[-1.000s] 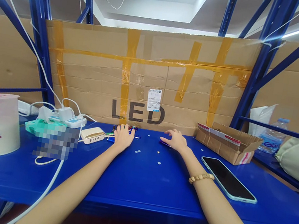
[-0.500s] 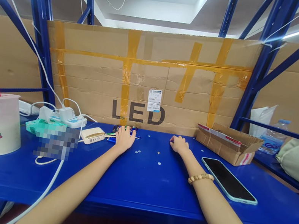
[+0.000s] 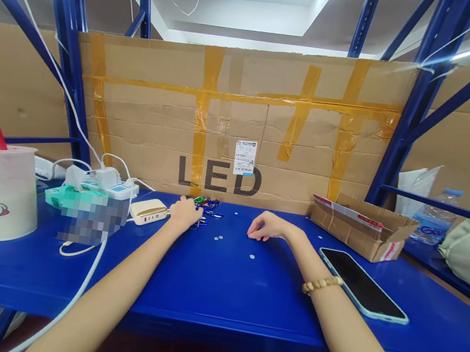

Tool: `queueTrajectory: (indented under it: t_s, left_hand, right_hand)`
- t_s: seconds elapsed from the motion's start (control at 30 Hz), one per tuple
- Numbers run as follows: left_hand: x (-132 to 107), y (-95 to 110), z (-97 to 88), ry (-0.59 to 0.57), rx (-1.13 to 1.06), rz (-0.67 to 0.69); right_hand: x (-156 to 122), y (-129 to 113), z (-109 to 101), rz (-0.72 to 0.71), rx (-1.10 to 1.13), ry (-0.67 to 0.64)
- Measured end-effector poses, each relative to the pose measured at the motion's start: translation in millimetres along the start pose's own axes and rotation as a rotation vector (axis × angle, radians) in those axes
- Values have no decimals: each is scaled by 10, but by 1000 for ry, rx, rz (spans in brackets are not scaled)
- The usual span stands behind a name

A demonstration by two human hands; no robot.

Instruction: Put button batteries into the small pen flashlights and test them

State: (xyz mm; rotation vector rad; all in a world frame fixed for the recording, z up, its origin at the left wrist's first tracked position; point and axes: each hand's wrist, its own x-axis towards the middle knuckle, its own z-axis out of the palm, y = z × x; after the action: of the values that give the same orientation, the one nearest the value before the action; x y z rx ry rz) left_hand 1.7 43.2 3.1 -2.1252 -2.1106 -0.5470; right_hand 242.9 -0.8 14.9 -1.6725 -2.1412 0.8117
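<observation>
Both my arms reach over a blue metal shelf (image 3: 214, 294). My left hand (image 3: 184, 213) lies curled near the back, its fingers closed over small coloured items (image 3: 207, 203), green, red and blue, beside the cardboard; what it grips is hidden. My right hand (image 3: 266, 226) is bent inward, fingertips pinched down on the shelf near small round coin-like pieces (image 3: 218, 237). A bead bracelet (image 3: 321, 284) sits on my right wrist.
A phone (image 3: 362, 284) lies face up at the right, beside an open cardboard box (image 3: 358, 225). A lidded cup (image 3: 0, 190), a power strip with chargers (image 3: 101, 183) and a cream power bank (image 3: 147, 211) stand at the left. A taped cardboard sheet (image 3: 235, 121) closes the back.
My right hand has pulled back toward the left and curled its fingers into a pinch. My left hand has drawn slightly back from the coloured items and closed.
</observation>
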Motion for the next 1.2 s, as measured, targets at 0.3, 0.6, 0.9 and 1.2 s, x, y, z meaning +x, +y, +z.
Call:
queueTrajectory:
  t_s: [0.3, 0.6, 0.9, 1.2]
  left_hand:
    - [-64, 93, -25, -54, 13, 50]
    - [33, -70, 125, 8, -1, 402]
    - [49, 34, 218, -91, -85, 551]
    - [18, 52, 219, -9, -80, 479]
  right_hand:
    - [33, 140, 21, 198, -426, 463]
    - [91, 81, 91, 90, -430, 689]
    - [120, 2, 200, 41, -392, 680]
    - [132, -76, 302, 41, -347, 619]
